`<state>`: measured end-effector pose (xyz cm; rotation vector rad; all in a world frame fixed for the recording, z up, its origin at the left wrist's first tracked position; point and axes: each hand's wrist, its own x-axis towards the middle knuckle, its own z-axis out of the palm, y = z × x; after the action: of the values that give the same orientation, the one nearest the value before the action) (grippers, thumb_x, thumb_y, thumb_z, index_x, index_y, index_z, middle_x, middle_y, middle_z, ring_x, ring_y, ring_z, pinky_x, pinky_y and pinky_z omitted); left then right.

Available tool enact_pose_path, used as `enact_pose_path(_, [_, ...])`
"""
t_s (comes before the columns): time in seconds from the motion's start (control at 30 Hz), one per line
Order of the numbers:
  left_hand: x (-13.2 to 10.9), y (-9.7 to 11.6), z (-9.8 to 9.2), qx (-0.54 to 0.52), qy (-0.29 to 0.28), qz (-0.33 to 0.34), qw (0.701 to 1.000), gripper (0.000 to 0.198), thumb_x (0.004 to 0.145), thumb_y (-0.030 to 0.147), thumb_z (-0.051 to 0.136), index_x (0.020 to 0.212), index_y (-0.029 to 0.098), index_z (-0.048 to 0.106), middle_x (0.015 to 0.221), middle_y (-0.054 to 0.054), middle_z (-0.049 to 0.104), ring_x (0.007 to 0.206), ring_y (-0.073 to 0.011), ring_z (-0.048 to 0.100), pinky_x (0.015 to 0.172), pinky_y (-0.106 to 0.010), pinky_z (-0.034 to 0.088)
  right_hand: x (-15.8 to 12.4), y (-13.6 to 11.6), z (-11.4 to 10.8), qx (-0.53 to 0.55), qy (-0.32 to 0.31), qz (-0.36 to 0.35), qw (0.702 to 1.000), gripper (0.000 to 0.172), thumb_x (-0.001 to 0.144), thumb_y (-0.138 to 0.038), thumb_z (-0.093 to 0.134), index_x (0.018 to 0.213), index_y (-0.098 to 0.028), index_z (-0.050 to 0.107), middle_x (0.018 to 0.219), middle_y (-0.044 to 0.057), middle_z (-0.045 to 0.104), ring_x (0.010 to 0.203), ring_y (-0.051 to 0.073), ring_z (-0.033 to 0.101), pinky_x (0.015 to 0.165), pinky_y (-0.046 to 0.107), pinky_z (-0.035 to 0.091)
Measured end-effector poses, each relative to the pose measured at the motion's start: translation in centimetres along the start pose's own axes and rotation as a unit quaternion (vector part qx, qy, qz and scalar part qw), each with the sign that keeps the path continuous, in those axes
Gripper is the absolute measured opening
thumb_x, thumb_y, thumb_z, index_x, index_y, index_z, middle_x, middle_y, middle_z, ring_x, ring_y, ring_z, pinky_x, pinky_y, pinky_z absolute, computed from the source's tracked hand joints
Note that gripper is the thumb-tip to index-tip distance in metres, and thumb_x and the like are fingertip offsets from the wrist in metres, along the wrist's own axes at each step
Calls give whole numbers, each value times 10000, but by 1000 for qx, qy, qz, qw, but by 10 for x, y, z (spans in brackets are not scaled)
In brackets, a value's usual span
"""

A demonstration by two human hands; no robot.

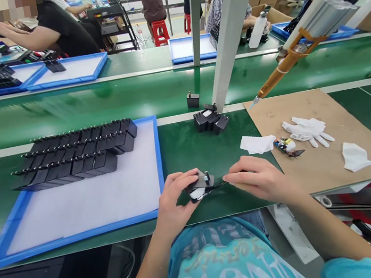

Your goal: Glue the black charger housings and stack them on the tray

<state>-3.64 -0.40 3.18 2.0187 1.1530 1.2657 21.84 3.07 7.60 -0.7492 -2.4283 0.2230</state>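
Note:
Over the front of the bench, my left hand (175, 199) grips a small black plug adapter case (201, 185) between thumb and fingers. The case is tilted; a short prong stands up from its top and something white shows along its lower side. Pinched in my right hand (255, 177) is a thin black pointed tool (219, 185), whose tip reaches the right side of the case. Whether it is a pair of tweezers or another slim tool I cannot tell. Further back on the bench, several similar black cases (208, 120) lie in a small cluster.
On the left, a blue-rimmed tray (160, 155) holds rows of black adapter cases (76, 153). To the right, cardboard (322, 165) carries a white glove (308, 130), a circuit board (284, 144) and white paper (356, 156). An orange-brown dispenser (278, 73) hangs above. Co-workers sit beyond the green belt (93, 105).

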Motion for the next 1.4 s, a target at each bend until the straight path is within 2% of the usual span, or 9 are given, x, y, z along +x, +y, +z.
enact_pose_path(0.17, [-1,2,4,-31,-24,-29,999,382,813,161,688,1162,269,575,1223,-74,653,1081,-201,590,883,-381,531,1,-2,10,21,-1,-15,1000,170,902,-158,545,1014,-193,668,879,61,696,734,131,573,639,254,465])
enact_pose_path(0.37, [-5,4,4,-37,-45,-120,991,403,807,265,705,1192,258,586,1148,-68,680,1015,-214,662,858,-352,551,-5,0,11,12,37,17,999,205,894,-145,546,1057,-212,651,889,56,694,749,135,587,652,266,475])
enact_pose_path(0.73, [-4,5,1,-4,-59,-160,985,343,789,280,705,1120,241,620,1087,-40,710,972,-204,680,858,-334,547,3,-7,17,-9,13,-1,1000,181,882,-156,571,1035,-201,658,854,47,692,715,137,580,610,266,462])
enact_pose_path(0.9, [-11,-6,-4,23,-60,-203,977,309,799,267,684,1097,231,615,1074,-46,697,988,-207,668,869,-353,536,4,8,17,39,22,89,995,178,920,-202,519,1049,-209,641,915,57,710,822,144,647,694,263,521])
enact_pose_path(1.0, [-12,-11,-10,45,-68,-221,972,282,798,251,675,1071,223,611,1104,-62,689,1021,-223,662,893,-385,529,6,29,24,-27,-32,173,984,168,929,-247,504,1011,-206,645,886,53,723,804,169,668,689,296,533])
enact_pose_path(1.1, [-8,-10,-15,53,-104,-242,963,437,780,299,700,1193,236,570,1226,-93,651,1099,-252,640,931,-419,522,14,48,34,-104,-118,195,968,156,912,-230,518,944,-184,663,820,63,725,779,202,672,671,325,527])
enact_pose_path(1.17, [-4,-8,-14,48,-121,-239,962,578,775,351,710,1306,249,507,1302,-105,612,1168,-264,607,971,-432,506,26,53,40,-123,-141,188,964,146,896,-215,532,920,-173,670,852,85,727,822,223,671,705,347,528])
enact_pose_path(1.23, [-2,-10,-8,27,-116,-228,966,572,816,369,668,1344,258,477,1299,-91,621,1181,-245,602,984,-415,506,50,55,45,-123,-136,176,967,190,906,-246,517,1008,-171,659,982,110,717,933,240,657,773,367,530])
enact_pose_path(1.4, [-9,-23,14,47,-35,-147,987,320,913,259,520,1228,245,574,1101,-56,711,983,-199,683,872,-368,568,162,70,72,-113,-122,176,970,392,947,-289,434,1322,-184,482,1287,135,576,1172,242,548,914,369,500])
